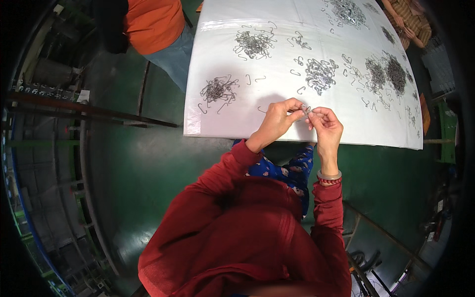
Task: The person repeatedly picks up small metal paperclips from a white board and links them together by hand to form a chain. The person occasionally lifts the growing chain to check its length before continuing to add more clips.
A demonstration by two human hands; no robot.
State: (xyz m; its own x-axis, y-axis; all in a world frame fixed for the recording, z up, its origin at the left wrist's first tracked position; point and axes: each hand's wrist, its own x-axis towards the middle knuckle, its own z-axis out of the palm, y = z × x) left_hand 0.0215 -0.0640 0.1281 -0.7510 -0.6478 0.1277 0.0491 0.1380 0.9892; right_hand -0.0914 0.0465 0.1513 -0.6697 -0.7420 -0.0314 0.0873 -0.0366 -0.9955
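Close together over the near edge of the white table (222, 123), my left hand (277, 120) and my right hand (325, 127) each pinch at a small metal hook (308, 109) between their fingertips. The fingers cover most of it, so its full shape does not show. Just beyond lies a pile of shiny metal clips (320, 76). Left of my hands sits a pile of thin wire hooks (216, 90), and farther back a second pile of wire hooks (252, 44).
Dark piles of small metal parts (396, 72) cover the table's right side; another shiny pile (349, 12) lies at the far edge. A person in an orange top (154, 24) stands at the left. Another person's hands (409, 32) are at the far right corner.
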